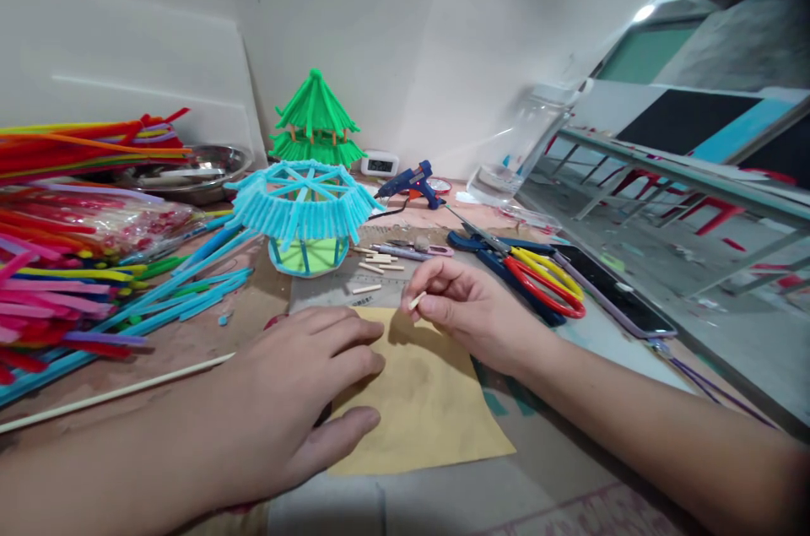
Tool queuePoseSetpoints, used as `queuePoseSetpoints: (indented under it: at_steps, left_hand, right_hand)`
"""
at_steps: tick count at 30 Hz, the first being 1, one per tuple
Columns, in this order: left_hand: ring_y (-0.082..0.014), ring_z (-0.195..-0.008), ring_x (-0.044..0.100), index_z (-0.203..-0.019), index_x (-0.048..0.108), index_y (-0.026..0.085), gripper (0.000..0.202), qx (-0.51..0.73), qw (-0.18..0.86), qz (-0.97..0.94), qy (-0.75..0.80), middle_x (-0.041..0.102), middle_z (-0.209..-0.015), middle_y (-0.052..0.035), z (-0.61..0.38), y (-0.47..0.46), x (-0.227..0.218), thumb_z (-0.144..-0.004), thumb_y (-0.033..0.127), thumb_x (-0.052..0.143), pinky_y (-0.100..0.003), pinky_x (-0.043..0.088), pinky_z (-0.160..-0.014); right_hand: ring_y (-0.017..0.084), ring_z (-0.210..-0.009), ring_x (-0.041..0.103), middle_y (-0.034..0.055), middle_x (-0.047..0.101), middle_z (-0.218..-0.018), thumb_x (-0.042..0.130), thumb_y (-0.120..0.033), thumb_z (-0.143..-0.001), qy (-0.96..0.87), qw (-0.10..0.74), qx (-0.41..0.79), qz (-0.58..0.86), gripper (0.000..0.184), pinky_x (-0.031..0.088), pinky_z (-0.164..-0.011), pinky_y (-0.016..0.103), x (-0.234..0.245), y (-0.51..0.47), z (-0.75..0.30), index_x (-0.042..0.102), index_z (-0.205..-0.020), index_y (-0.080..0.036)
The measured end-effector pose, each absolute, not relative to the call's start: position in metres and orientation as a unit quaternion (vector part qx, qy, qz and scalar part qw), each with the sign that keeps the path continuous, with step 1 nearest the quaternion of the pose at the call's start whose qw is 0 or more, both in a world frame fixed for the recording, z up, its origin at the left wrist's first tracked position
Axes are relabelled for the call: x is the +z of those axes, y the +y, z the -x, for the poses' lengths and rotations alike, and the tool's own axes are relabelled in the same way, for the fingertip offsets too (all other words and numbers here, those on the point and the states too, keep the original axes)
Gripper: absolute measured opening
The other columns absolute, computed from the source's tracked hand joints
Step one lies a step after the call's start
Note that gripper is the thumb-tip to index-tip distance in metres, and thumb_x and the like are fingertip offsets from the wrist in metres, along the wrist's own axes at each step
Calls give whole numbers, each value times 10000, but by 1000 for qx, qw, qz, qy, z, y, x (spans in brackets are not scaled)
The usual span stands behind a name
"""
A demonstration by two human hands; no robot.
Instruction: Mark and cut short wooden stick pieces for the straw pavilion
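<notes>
My left hand (pixel 288 397) lies flat with its fingers spread on a tan sheet of paper (pixel 423 409), pressing its left edge down. My right hand (pixel 472 308) hovers over the sheet's far edge and pinches a short wooden stick piece (pixel 417 300) between thumb and fingers. Just beyond stands a light-blue pipe-cleaner pavilion (pixel 304 211) with a fringed roof and a green base. Several more short stick pieces (pixel 378 263) lie beside it on a ruler.
A green pipe-cleaner pagoda (pixel 316 124) stands at the back. Piles of coloured pipe cleaners (pixel 69 266) fill the left side. A long wooden skewer (pixel 120 392) lies near my left arm. A blue glue gun (pixel 413 181), scissors (pixel 537 274) and a phone (pixel 617 291) lie to the right.
</notes>
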State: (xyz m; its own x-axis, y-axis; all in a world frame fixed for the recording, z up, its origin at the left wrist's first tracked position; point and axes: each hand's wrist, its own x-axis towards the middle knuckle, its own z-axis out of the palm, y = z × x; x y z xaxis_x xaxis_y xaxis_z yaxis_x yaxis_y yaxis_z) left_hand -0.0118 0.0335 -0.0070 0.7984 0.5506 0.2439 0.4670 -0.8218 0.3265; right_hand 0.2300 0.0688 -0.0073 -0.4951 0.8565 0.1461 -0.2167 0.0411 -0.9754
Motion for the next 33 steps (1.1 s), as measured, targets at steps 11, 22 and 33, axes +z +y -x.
queuePoseSetpoints:
  at_steps: [11,22,33]
  left_hand:
    - [-247,-1229,499,-1148,580,259,244,161,124,-941,270,573,-1310,-34,13,32,-8,-942,368,507,-455,425,-1000]
    - [-253,-1162,531,-1157,595,244,264,167,137,-939,266,584,-1257,-59,12,33,-5,-928,361,532,-447,444,-971]
    - [-261,-1196,522,-1123,604,242,241,167,131,-940,268,582,-1302,-60,13,32,-6,-933,362,519,-457,433,-993]
  right_hand:
    - [78,-659,575,-30,643,-725,641,-331,-946,-586,410,648,263,143,427,-649,188,-9,64,-230,676,-987,-198]
    - [124,-722,701,29,757,-832,639,-360,-945,-585,381,664,269,212,509,-733,248,0,60,-225,507,-941,-194]
    - [92,-574,534,-34,581,-691,669,-411,-889,-644,390,537,379,280,419,-541,209,3,57,-223,510,-821,-191]
